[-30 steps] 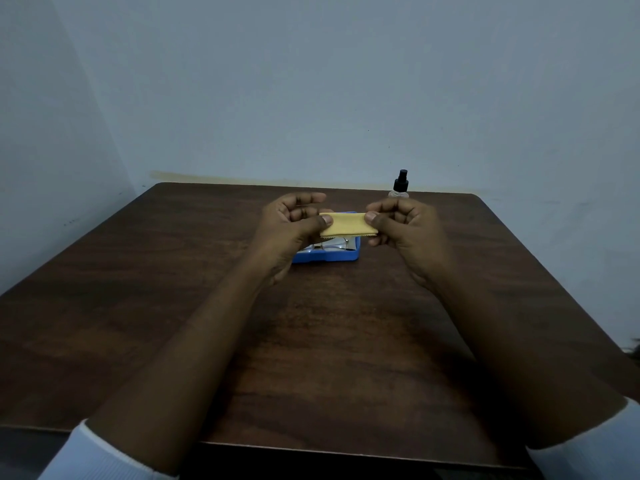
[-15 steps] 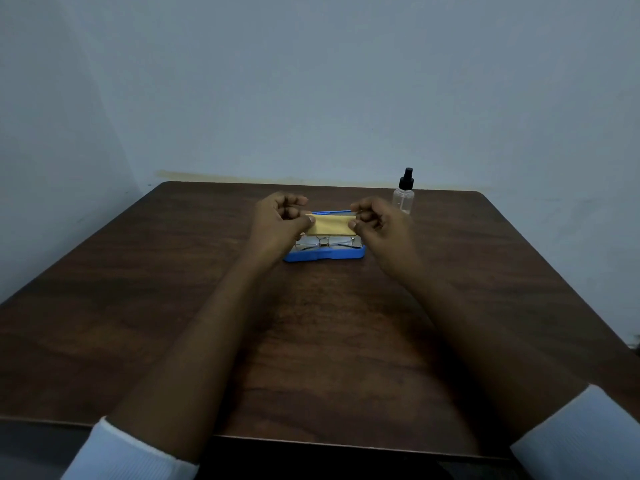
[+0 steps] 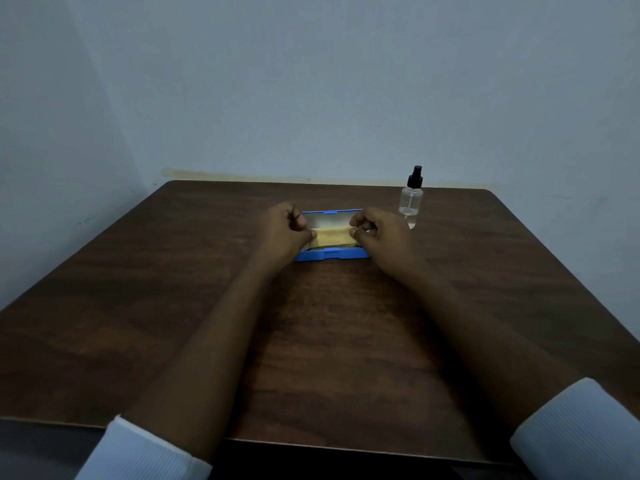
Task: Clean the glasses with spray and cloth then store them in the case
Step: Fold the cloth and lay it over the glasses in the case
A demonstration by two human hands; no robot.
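On a dark wooden table (image 3: 173,306) against pale walls (image 3: 311,81), the left hand (image 3: 282,233) and right hand (image 3: 377,233) pinch a yellow cloth (image 3: 333,236) taut over what seems an open blue case (image 3: 332,253), spray bottle (image 3: 410,199) far right.

Yellow cloth (image 3: 333,236); blue case (image 3: 332,253); clear spray bottle (image 3: 410,199), black cap; dark brown wood-grain table (image 3: 173,306); white sleeves (image 3: 145,452).

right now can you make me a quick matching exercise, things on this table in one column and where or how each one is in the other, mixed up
Things:
1. cloth
2. case
3. spray bottle
4. left hand

States:
A. standing upright at the table's far right
B. open, lying on the table
C. stretched between both hands over the case
D. pinching the cloth's left end

Pairs: 1-C, 2-B, 3-A, 4-D
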